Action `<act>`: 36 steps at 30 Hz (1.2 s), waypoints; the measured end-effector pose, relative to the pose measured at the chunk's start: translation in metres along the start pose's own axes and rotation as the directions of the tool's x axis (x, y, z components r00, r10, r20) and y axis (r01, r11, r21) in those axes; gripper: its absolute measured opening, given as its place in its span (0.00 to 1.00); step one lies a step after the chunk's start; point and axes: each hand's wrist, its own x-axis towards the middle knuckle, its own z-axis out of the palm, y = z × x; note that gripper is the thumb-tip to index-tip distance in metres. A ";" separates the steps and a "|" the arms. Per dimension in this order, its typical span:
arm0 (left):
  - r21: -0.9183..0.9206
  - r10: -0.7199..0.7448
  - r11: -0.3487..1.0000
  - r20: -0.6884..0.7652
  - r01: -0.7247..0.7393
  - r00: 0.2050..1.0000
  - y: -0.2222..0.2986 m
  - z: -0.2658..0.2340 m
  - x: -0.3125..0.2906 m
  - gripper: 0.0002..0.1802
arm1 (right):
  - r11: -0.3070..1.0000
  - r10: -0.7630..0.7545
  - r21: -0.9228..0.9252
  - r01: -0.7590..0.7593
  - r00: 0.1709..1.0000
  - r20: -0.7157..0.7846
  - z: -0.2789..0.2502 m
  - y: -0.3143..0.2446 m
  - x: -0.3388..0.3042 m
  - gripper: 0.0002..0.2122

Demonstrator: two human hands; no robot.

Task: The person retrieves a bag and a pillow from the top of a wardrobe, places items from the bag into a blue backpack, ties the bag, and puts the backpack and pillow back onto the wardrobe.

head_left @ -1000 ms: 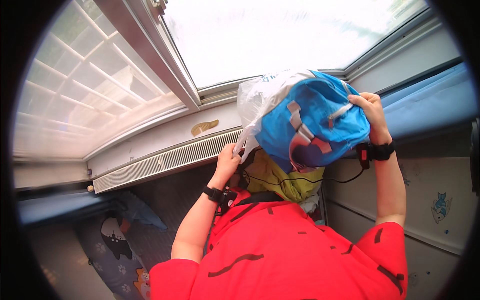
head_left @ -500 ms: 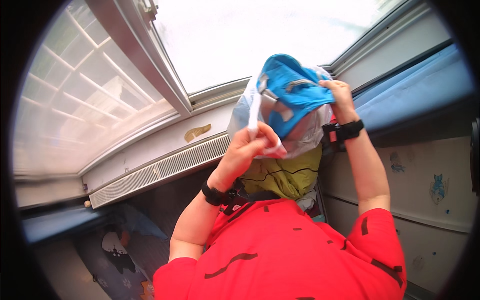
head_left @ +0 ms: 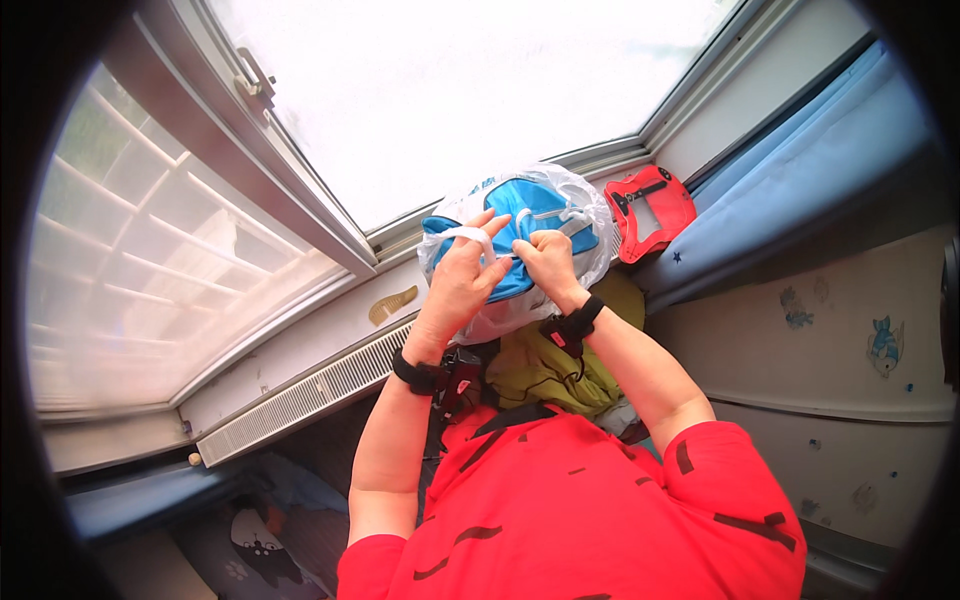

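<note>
Plastic bag (head_left: 575, 200) with blue pouch (head_left: 520, 215) at frame centre, your left hand (head_left: 460, 275) pinching its white handle (head_left: 470, 235), your right hand (head_left: 545, 258) gripping the bag's edge.

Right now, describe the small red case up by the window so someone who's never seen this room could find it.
Start at the big bright window and follow its sill to the right corner, beside the blue curtain. The flat red case with black trim lies there, right of the blue bag in clear plastic; it alone has a pale panel in its middle.
</note>
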 end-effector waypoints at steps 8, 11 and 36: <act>-0.071 -0.268 0.959 0.102 0.276 0.958 -0.001 0.001 0.001 0.27 | 0.964 -0.080 -0.237 0.117 0.984 0.161 -0.047 0.023 0.060 0.14; -0.092 -0.255 0.960 0.098 0.264 0.962 0.007 0.000 0.000 0.25 | 0.538 -0.362 -0.724 0.432 0.894 0.265 -0.057 0.051 0.072 0.09; 0.196 0.126 0.972 0.036 -0.131 0.991 0.039 -0.011 -0.001 0.12 | 0.883 -0.316 0.452 0.129 0.875 0.368 -0.087 -0.091 0.007 0.15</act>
